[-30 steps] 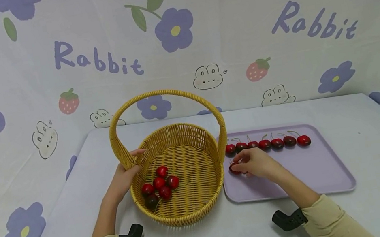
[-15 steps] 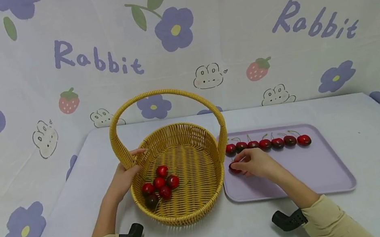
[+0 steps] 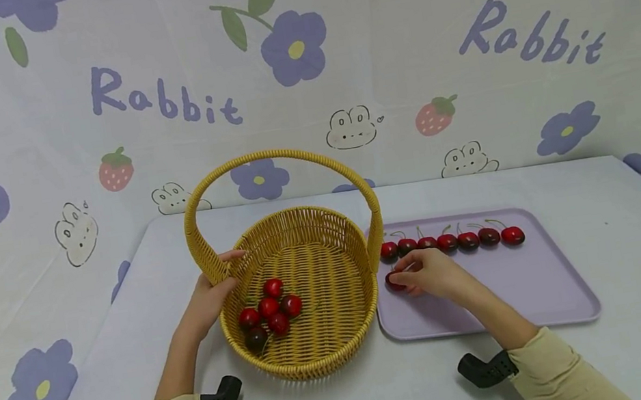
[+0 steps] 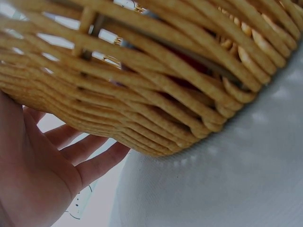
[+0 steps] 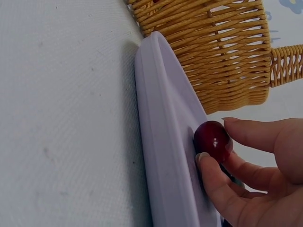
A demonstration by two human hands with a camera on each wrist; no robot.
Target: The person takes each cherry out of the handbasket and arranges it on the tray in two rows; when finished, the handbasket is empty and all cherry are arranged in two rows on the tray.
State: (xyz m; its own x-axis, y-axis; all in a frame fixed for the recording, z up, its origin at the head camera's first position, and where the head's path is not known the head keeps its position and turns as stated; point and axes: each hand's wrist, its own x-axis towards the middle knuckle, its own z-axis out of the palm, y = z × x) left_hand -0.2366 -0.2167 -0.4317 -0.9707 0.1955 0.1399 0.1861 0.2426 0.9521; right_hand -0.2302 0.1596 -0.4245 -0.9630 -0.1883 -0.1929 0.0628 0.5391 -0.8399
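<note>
A yellow wicker basket (image 3: pixel 319 359) with a tall arched handle stands left of centre, several red and dark cherries (image 3: pixel 269 308) gathered in its left part. My left hand (image 3: pixel 215 299) holds the basket's left side where the handle meets the rim; in the left wrist view, fingers (image 4: pixel 102 161) of this hand lie against the outer weave. Over the near left part of a lilac tray (image 3: pixel 514 288), my right hand (image 3: pixel 434 274) pinches a dark red cherry (image 5: pixel 213 141) between thumb and fingers, low at the tray's surface. Its stem is mostly hidden in the right wrist view.
Along the tray's far side runs a row of several stemmed cherries (image 3: pixel 468 241). The tray's left edge lies close against the basket. A white cloth (image 3: pixel 375 399) covers the table, and a printed fabric backdrop (image 3: pixel 372 47) rises behind it.
The cherry in my right hand has tilted slightly at nearly the same spot on the tray. My left hand and the basket have stayed put.
</note>
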